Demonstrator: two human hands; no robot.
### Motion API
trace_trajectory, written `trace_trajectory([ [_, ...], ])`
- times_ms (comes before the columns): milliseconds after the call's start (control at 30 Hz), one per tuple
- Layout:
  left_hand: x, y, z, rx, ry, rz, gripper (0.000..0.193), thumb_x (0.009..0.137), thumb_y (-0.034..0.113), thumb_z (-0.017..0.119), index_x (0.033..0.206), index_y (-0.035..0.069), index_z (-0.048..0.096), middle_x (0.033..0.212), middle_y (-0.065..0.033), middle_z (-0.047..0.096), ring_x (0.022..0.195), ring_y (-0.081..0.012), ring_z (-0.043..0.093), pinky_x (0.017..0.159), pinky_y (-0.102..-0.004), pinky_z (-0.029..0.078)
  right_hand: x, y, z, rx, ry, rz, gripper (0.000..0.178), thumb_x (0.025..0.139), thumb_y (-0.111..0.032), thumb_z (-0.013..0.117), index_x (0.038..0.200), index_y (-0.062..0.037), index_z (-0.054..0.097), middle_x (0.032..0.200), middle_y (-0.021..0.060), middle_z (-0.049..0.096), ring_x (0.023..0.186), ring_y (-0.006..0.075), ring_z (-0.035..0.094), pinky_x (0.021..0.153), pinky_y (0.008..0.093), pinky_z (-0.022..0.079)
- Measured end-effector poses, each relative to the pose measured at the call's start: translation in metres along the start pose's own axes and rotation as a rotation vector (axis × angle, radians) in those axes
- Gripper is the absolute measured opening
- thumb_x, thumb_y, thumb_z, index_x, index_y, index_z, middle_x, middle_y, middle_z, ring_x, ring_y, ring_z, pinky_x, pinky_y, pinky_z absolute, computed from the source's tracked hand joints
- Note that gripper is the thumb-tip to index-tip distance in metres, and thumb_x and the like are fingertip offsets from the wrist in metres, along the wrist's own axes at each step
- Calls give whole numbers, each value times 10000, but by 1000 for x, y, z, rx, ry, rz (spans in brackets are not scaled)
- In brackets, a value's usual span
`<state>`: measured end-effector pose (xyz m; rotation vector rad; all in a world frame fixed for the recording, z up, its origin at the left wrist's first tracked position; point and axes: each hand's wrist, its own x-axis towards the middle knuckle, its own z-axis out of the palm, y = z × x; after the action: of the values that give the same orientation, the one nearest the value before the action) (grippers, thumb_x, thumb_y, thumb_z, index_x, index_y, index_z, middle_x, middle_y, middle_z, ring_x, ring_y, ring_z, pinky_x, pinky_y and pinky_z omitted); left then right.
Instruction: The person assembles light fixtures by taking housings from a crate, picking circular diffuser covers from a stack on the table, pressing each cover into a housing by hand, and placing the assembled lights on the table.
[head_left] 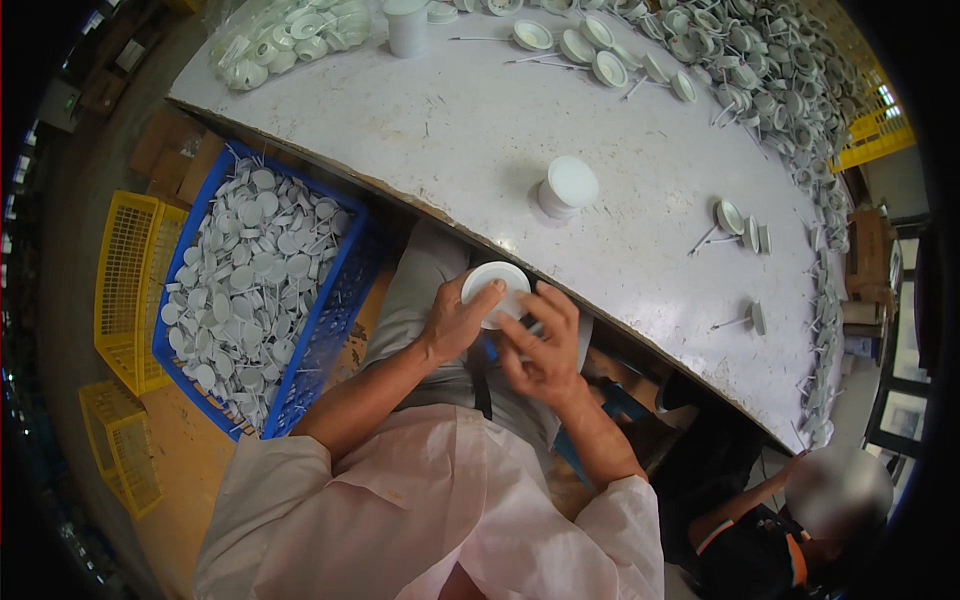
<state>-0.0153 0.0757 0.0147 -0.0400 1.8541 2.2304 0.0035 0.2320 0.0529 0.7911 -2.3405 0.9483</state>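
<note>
In front of my lap, just off the table's near edge, my left hand (455, 318) grips a white round part (496, 284) with a raised rim. The thumb lies across its face. My right hand (543, 343) is at the right side of this part, fingers bent and apart, the fingertips close to its lower edge; whether they touch it is unclear. On the table beyond my hands stands a white cylindrical piece with a round top (569, 187). Small white round parts with thin stems, such as this one (729, 216), lie to the right.
A blue crate (318, 345) full of small white stemmed discs stands at the left, beside a yellow crate (122, 290). A large heap of similar parts (765, 75) covers the table's far right. A clear bag (290, 45) of parts lies far left. Another person (760, 550) sits at lower right.
</note>
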Motion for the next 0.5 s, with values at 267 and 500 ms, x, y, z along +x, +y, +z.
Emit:
trace_trajectory([
  [267, -5, 4, -5, 76, -169, -92, 345, 901, 282, 559, 1082, -9, 602, 937, -87, 646, 860, -130, 605, 742, -277, 494, -14, 23, 16, 882, 27, 1022, 95, 831, -50, 669, 890, -38, 595, 759, -29, 591, 639, 25, 512, 574, 168, 415],
  [500, -6, 8, -6, 157, -161, -39, 356, 926, 317, 556, 1058, -9, 612, 882, -89, 653, 806, -131, 601, 695, -276, 483, -12, 19, 15, 912, 9, 1054, 110, 833, -45, 666, 820, -45, 556, 735, -8, 595, 619, 30, 520, 549, 172, 412],
])
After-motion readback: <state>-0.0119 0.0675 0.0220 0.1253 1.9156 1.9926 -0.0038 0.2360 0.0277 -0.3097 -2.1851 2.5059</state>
